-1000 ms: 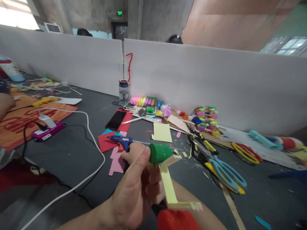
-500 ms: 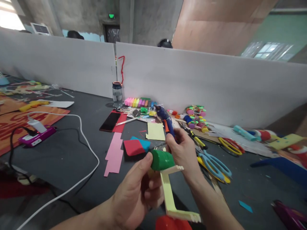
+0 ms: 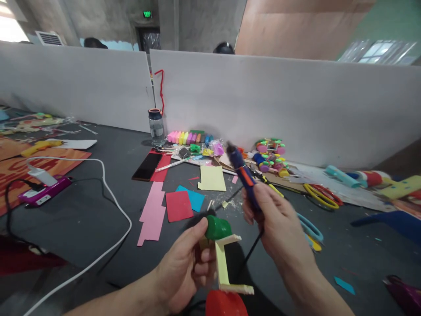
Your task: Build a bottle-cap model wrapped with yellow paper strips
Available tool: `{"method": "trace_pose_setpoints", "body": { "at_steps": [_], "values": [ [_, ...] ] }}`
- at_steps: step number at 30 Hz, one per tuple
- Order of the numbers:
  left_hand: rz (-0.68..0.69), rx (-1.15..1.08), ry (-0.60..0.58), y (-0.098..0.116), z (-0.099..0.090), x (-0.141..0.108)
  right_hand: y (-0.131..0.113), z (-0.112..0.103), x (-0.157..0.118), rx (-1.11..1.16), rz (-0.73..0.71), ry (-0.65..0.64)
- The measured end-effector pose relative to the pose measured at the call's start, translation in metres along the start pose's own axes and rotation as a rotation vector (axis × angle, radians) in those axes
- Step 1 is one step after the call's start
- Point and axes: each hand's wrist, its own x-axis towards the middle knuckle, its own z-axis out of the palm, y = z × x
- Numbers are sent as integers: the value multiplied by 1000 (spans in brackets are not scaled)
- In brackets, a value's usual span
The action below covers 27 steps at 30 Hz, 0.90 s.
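Observation:
My left hand (image 3: 187, 263) is closed on a small craft model made of a green cylinder (image 3: 218, 227), a pale yellow bracket-shaped frame (image 3: 222, 265) and a red rounded piece (image 3: 226, 303) at the bottom, partly cut off by the view's edge. The thumb presses the green cylinder's left end. In my right hand (image 3: 274, 219) is a dark blue hot glue gun (image 3: 241, 172) with an orange trigger part, its nozzle tilted up and to the left, apart from the model. A black cord runs down from it.
Flat sheets in pink (image 3: 154, 213), red (image 3: 178, 206) and yellow (image 3: 212, 177) lie ahead of my hands. Behind them are a phone (image 3: 147, 166), a water bottle (image 3: 156, 128) and coloured clay blocks (image 3: 187, 138). Blue-handled scissors (image 3: 311, 227) lie at right; a white cable (image 3: 113, 199) crosses the left.
My right hand has moved right and down with the glue gun, away from the green cylinder. My left hand, still holding the model, has shifted slightly left and down.

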Motion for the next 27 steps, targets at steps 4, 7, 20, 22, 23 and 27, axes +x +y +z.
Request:
{"method": "trace_pose_setpoints", "body": {
  "at_steps": [4, 7, 20, 22, 23, 27],
  "values": [
    [37, -22, -25, 6, 0, 6, -42, -4, -5, 44, -222, 238],
    [61, -40, -27, 14, 2, 12, -64, -13, -4, 85, -308, 265],
    [92, -126, 3, 31, -4, 49, 5, -50, -10, 72, 142, 162],
    [81, -136, 7, 31, -9, 53, 13, -51, -9, 69, 158, 178],
    [78, -142, 3, 32, -11, 54, 16, -51, -8, 60, 168, 180],
    [80, -174, -15, 35, -19, 57, 26, -53, -6, 101, 340, 79]
  ]
}}
